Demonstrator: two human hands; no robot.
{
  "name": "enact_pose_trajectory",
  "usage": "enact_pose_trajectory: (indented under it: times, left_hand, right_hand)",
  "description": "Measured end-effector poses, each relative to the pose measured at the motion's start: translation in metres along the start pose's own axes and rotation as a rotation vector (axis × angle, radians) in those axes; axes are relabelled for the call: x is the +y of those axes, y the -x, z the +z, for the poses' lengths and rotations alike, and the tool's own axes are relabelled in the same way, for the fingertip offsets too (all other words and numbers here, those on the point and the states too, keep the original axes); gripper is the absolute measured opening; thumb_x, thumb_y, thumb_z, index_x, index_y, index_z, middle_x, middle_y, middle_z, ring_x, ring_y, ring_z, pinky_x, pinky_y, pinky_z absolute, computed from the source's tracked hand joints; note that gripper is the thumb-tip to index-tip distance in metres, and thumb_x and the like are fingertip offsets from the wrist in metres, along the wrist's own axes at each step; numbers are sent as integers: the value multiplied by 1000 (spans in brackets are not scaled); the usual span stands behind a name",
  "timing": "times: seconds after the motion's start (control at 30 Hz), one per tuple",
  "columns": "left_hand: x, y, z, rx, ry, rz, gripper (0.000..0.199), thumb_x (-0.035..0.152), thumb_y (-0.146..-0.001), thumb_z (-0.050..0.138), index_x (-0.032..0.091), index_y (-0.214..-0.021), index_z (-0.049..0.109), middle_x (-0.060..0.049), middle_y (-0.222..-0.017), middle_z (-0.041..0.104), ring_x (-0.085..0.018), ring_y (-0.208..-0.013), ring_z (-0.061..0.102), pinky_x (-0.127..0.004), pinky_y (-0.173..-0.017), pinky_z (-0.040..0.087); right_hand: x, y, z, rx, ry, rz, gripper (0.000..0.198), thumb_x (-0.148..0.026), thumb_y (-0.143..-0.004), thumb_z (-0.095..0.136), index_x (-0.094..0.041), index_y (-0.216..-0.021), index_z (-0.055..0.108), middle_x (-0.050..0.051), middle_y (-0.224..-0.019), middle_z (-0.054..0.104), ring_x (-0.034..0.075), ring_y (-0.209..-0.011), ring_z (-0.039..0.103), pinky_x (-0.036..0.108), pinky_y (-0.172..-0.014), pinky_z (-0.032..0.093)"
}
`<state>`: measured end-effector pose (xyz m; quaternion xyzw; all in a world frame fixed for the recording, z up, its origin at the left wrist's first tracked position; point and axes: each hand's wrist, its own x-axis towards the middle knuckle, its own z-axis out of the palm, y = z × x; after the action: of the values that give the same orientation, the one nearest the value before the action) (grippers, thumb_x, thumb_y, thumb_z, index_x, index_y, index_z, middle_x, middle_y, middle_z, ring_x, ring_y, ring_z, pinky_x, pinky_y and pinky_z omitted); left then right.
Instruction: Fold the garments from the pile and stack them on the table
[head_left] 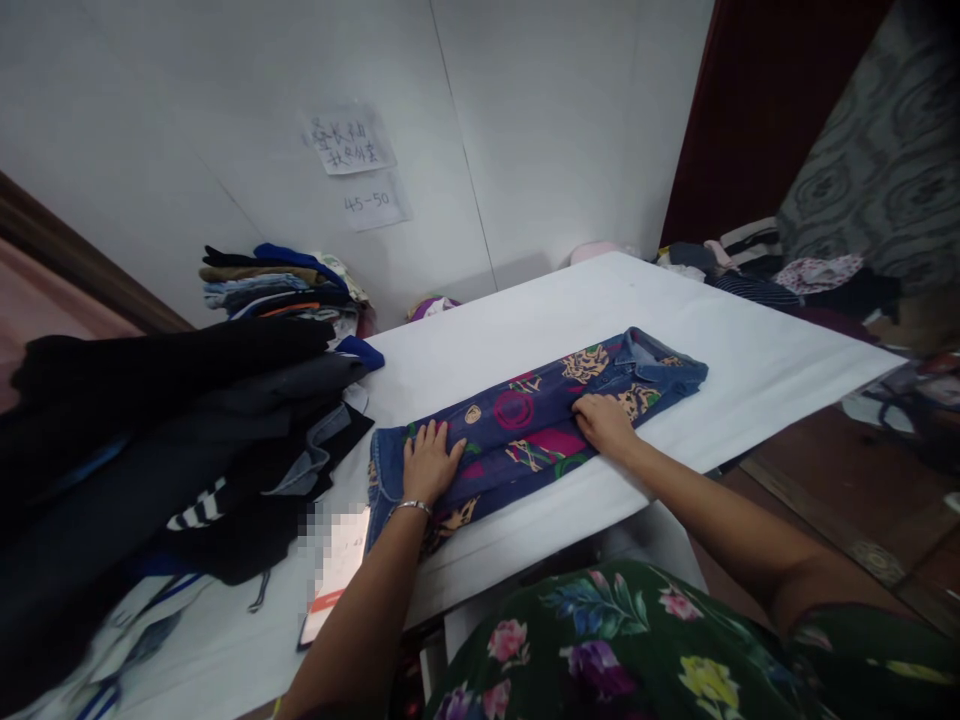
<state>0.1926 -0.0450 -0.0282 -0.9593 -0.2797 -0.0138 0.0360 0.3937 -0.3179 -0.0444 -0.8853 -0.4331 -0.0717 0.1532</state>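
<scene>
Flat now, both palms down: left hand (pixel 429 462) and right hand (pixel 604 422) spread open, pressing opposite ends of folded patterned denim shirt (pixel 525 425) on white table (pixel 750 350); dark clothes pile (pixel 172 440) beyond left hand.

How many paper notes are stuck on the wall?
2. The upper note, handwritten, is on the white wall above the clothes stack. The lower note, reading 45-50, sits just beneath it. None seem hidden.

A dark green garment printed with pink, purple and yellow flowers is worn; a thin, seemingly silver bangle (pixel 412 507) is seen at the left wrist; both forearms are left bare
</scene>
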Motion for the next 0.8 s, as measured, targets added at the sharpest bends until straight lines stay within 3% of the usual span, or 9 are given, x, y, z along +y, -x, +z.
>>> enact_pose_trajectory:
  times: [0.27, 0.6, 0.67, 0.8]
  left_hand:
    - [-1, -1, 1, 2, 5, 0, 65, 54, -96, 28, 14, -145, 41, -13, -152, 37, -30, -141, 32, -50, -114, 24]
    - [0, 0, -1, 4, -6, -5, 63, 53, -96, 31, 14, -145, 42, -13, -152, 38, -30, -141, 32, -49, -114, 25]
    - [0, 0, -1, 1, -6, -8, 63, 53, -96, 31, 14, -145, 42, -13, -152, 38, -30, -141, 32, -49, -115, 24]
    - [0, 0, -2, -3, -3, -6, 63, 52, -96, 32, 14, -145, 42, -13, -152, 37, -30, -141, 32, -50, -114, 25]
  right_hand:
    - [0, 1, -4, -31, 35, 33, 20, -22, -90, 50, -20, -105, 63, 8, -101, 67, 21, -94, 58, 31, -77, 33]
    - [0, 2, -17, -109, -18, 5, 19, -20, -89, 50, -19, -96, 68, 6, -97, 70, 20, -93, 60, 29, -79, 36]
    - [7, -2, -21, -109, -85, 41, 20, -19, -88, 50, -20, -96, 69, 4, -98, 71, 19, -92, 62, 27, -78, 39]
    - [27, -21, -28, -75, -120, 247, 25, -25, -90, 48, -20, -103, 69, 6, -107, 71, 20, -95, 64, 26, -77, 43]
